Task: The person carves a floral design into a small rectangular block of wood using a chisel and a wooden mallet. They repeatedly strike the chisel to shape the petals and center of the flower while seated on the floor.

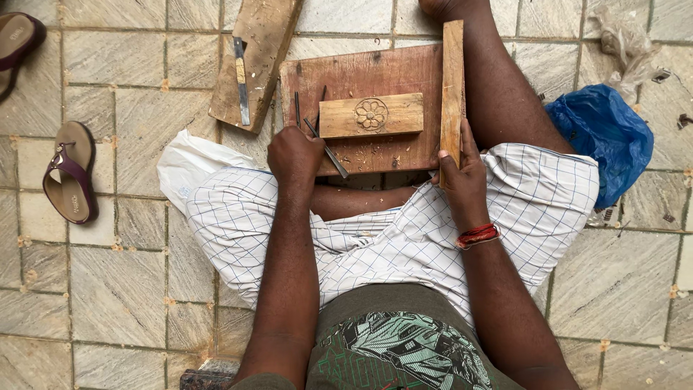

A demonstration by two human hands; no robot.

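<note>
On the reddish board [361, 76] lies a pale block [339, 117] carved with a round flower. Left hand [294, 155], just left of it, grips thin metal chisels [321, 141]; right hand [462, 177] grips a flat wooden stick [452, 87] right of it.

Tiled floor [123, 289] bears sandals [68, 173], blue bag [603, 133], perhaps a plank [256, 58].

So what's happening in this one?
A person sits on a tiled floor with a reddish board across the lap. The left hand grips thin metal carving tools beside a small wood block carved with a flower. The right hand holds a long wooden strip upright on the board's edge.
</note>
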